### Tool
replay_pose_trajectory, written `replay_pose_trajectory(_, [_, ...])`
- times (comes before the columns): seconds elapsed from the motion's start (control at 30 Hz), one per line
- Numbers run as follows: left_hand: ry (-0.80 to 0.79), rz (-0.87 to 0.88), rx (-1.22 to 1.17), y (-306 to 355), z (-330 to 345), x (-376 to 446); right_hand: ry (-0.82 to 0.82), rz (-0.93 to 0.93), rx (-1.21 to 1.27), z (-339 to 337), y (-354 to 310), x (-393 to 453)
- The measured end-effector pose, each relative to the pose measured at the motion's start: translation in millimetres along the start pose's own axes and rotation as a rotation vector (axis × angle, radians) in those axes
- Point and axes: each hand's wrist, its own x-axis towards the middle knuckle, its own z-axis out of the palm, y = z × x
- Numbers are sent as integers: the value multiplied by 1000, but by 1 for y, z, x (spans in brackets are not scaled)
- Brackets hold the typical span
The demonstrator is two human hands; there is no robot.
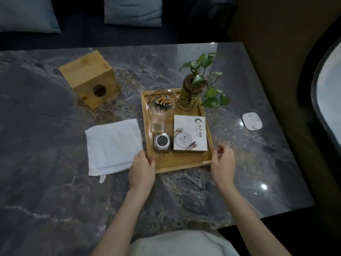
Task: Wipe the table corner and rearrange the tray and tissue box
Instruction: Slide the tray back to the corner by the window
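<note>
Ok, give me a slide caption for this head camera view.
Both hands grip the near corners of a wooden tray on a marble table.

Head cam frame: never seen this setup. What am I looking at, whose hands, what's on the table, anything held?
No robot here: a person wears one wide-angle camera on the head, looking down at their own hands. The left hand and right hand grip the near corners of a wooden tray on a dark marble table. The tray carries an ashtray with butts, a glass, a small metal device, a white booklet and a plant jar. Beside it lie a folded white towel, a wooden tissue box and a white pad.
</note>
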Motion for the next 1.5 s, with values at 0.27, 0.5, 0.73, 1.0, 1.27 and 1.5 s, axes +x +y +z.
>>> replay_pose_trajectory(0.27, [19, 3, 172, 3, 14, -7, -166, -15, -92, 2, 20, 7])
replay_pose_trajectory(0.5, [1, 6, 296, 12, 11, -5, -172, -56, -120, -4, 21, 12])
replay_pose_trajectory(0.73, [33, -95, -47, 17, 4, -4, -222, -111, -48, -12, 20, 17])
replay_pose_trajectory(1.0, [55, -317, -347, 25, 13, 4, -324, 22, 186, -17, 16, 24])
replay_pose_trajectory(1.27, [85, -299, -337, 30, 21, 13, -387, 190, 268, -2, 6, 53])
replay_pose_trajectory(1.5, [199, -249, -266, 32, 26, 14, -233, 93, 92, 16, 2, 49])
